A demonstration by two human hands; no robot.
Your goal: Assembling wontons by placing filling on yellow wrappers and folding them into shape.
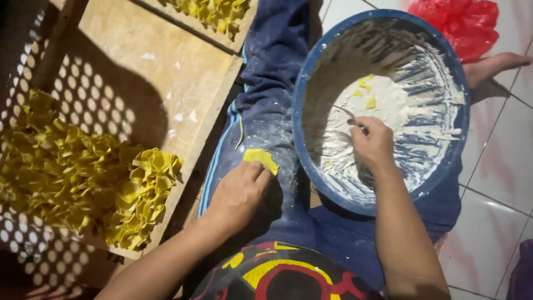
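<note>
White floor tiles; wooden board (pixel 139 66) heaped with folded yellow wrappers (pixel 83 172). Left hand (pixel 239 194) fingers pinch one wrapper (pixel 261 158); right hand (pixel 372 141) pinches a spoon (pixel 344 113) in nearly emptied bowl (pixel 302 83).

Hands: two, the left hand (pixel 239 194) at 6 o'clock, the right hand (pixel 373 141) at 3 o'clock
Blue basins (pixel 463 119): one
Spoons (pixel 345 113): one
Wooden boards (pixel 139 61): two
Heaps of folded yellow wrappers (pixel 83 172): two
Red bags (pixel 461 22): one, at 1 o'clock

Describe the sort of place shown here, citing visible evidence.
Probably a home food-making spot on a tiled floor: a blue basin smeared with white paste, a wooden board, and heaps of folded yellow dough pieces.
</note>
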